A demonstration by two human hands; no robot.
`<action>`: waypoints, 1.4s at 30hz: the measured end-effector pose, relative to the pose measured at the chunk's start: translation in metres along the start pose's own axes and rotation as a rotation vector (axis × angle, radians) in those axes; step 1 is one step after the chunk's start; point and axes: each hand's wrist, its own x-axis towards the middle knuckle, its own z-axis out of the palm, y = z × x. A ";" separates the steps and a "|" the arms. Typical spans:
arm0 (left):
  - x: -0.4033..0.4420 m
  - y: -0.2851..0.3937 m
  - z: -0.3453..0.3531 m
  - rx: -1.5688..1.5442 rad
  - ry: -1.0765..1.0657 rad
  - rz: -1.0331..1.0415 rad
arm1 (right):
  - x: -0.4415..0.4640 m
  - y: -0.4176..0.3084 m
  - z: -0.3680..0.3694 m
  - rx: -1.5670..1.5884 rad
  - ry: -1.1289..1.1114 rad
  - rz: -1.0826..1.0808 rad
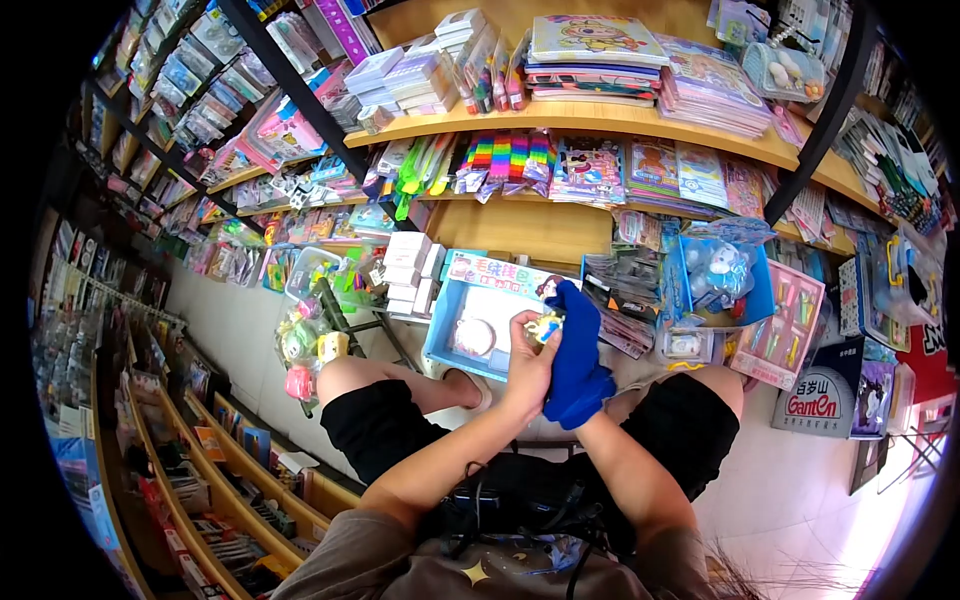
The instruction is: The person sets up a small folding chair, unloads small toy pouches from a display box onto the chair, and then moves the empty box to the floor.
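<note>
My left hand (pixel 530 365) is bare, its fingers closed around a small yellow, white and blue figure (pixel 545 327). A blue cloth (pixel 577 365) wraps my right hand and hides its fingers; it touches the figure from the right. Both hands are over the right part of a light-blue display box (pixel 440 335) with a printed header. Inside the box, left of my hands, lies a round whitish-pink plush purse (pixel 474 337).
White boxes (pixel 405 272) are stacked left of the display box. Plush toys (pixel 300 345) hang beside my left knee. A blue bin (pixel 765 290) of bagged toys and a pink-edged package (pixel 790 330) stand right. Loaded wooden shelves (pixel 600 120) rise ahead.
</note>
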 end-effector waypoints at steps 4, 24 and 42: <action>-0.001 0.002 0.004 -0.222 -0.005 -0.097 | 0.001 0.032 0.000 -0.078 -0.013 -0.076; 0.004 0.010 -0.023 -0.269 -0.056 -0.093 | 0.027 0.063 -0.039 -0.523 -0.164 0.002; -0.002 0.016 -0.014 0.003 -0.208 -0.044 | 0.023 0.074 -0.038 -0.619 -0.018 -0.149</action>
